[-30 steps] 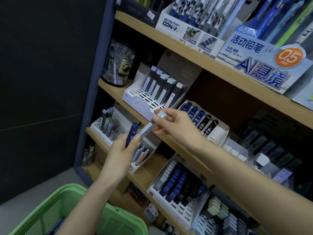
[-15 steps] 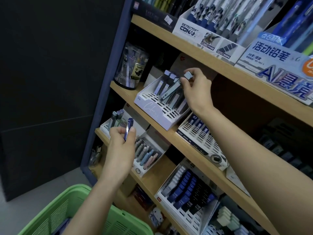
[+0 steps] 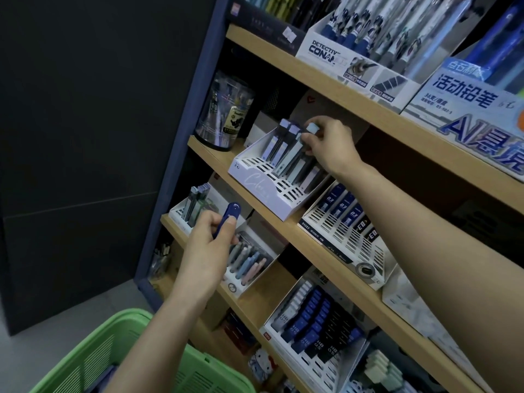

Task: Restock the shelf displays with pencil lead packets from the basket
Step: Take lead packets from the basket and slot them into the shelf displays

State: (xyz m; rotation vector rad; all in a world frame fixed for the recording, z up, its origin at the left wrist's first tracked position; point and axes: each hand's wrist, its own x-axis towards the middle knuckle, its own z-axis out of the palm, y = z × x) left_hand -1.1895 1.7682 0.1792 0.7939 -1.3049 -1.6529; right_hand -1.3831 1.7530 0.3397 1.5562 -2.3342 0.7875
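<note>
Now that the right hand (image 3: pixel 326 146) has carried its pale packet (image 3: pixel 312 128) into the white display tray (image 3: pixel 255 182), still pinching the cap, one slot is nearly filled; the left hand (image 3: pixel 208 251) grips a dark blue packet (image 3: pixel 232 214) above the basket (image 3: pixel 119 344).

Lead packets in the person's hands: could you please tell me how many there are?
2. The right hand pinches a pale packet at the white display; the left hand grips a dark blue packet. More could hide behind palms.
</note>
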